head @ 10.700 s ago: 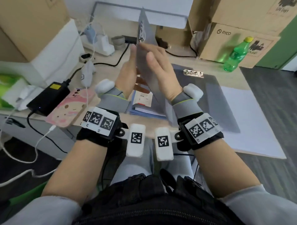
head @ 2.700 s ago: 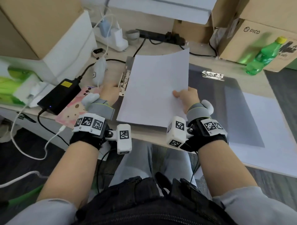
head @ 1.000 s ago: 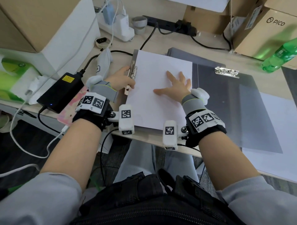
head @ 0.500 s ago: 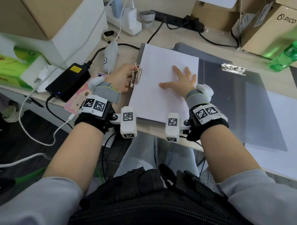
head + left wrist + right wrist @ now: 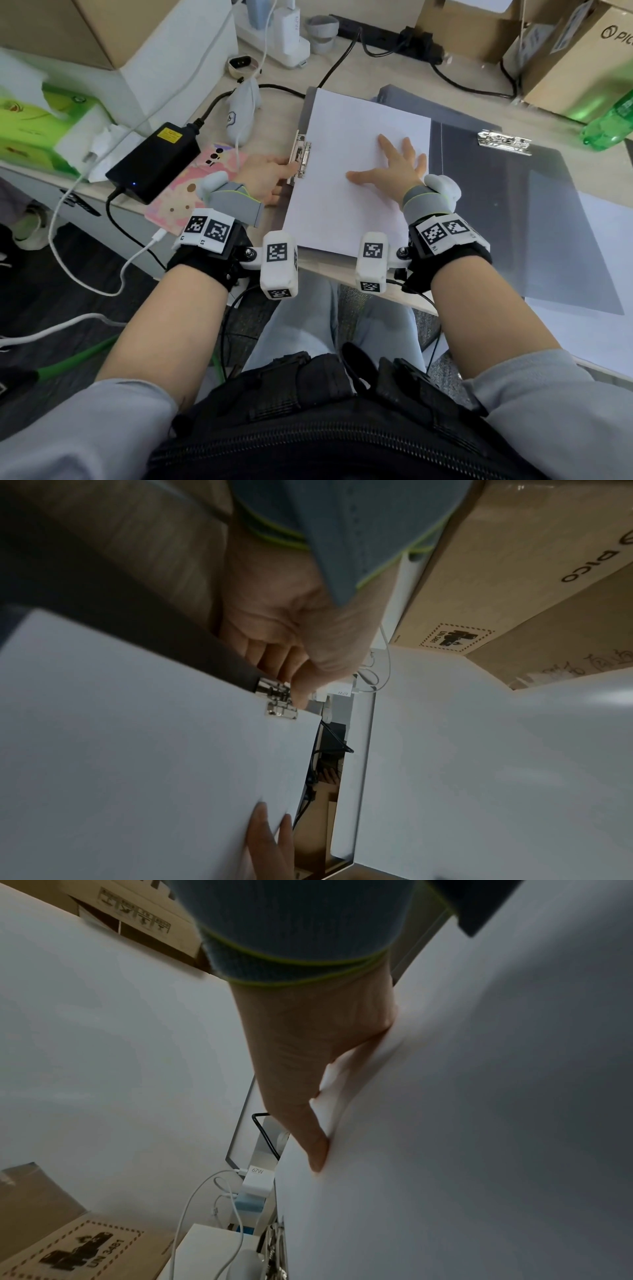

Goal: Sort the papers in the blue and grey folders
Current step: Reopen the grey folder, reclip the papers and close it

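Observation:
A white sheet of paper (image 5: 342,212) lies on a grey folder (image 5: 309,99) in front of me on the desk. Only a thin strip of that folder shows along the sheet's left edge. A metal clip (image 5: 300,154) sits on that edge, over the paper's margin. My left hand (image 5: 274,171) grips the clip, thumb and curled fingers on its lever, as the left wrist view shows at the clip (image 5: 279,702). My right hand (image 5: 394,168) lies flat on the sheet with fingers spread, and it presses the paper (image 5: 479,1123) down. No blue folder shows.
A second dark grey folder (image 5: 513,233) lies open to the right with its own clip (image 5: 503,142), over a white sheet (image 5: 609,246). To the left lie a black power brick (image 5: 154,154), a pink phone case (image 5: 185,198) and cables. Cardboard boxes (image 5: 565,61) and a green bottle (image 5: 613,120) stand behind.
The sheet that my right hand held by its edge 2.7 s ago now lies flat under my spread right hand. My left hand has stayed at the clip.

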